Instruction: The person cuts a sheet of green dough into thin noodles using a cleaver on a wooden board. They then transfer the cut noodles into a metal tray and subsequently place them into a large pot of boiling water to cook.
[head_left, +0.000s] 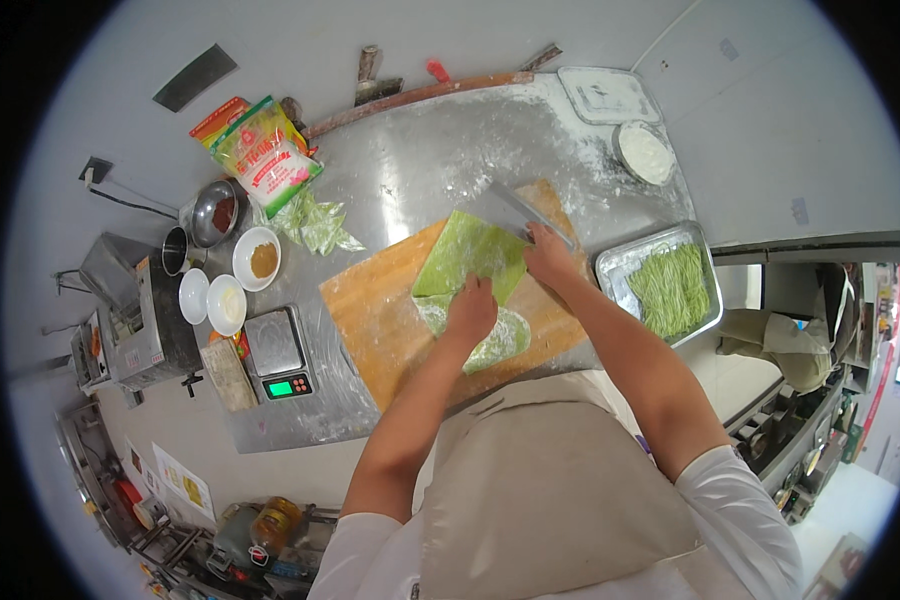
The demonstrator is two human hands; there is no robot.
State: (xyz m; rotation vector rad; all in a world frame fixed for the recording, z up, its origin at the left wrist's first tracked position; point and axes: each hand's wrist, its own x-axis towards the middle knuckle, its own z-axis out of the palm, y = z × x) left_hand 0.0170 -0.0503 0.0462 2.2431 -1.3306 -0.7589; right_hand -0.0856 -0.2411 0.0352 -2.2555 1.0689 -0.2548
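Note:
A floured, folded sheet of green dough (477, 251) lies across a wooden cutting board (375, 300). My left hand (474, 311) holds the dough down near its front part, with the fingers bent onto it. In my right hand (549, 257) is a wide-bladed knife (521, 206), beside the sheet's right edge; the fingers hide part of the knife. Another floured piece of green dough (506, 341) shows on the near side of my left hand. To the right, a metal tray (607, 270) holds cut green noodles (671, 289).
On the steel table (420, 165), a bowl of white flour (645, 154) and a floured tray (607, 94) stand at the far right. Leftward are a digital scale (274, 345), white bowls (256, 259), a steel bowl (214, 214) and seasoning bags (262, 157). A machine (154, 322) stands beyond.

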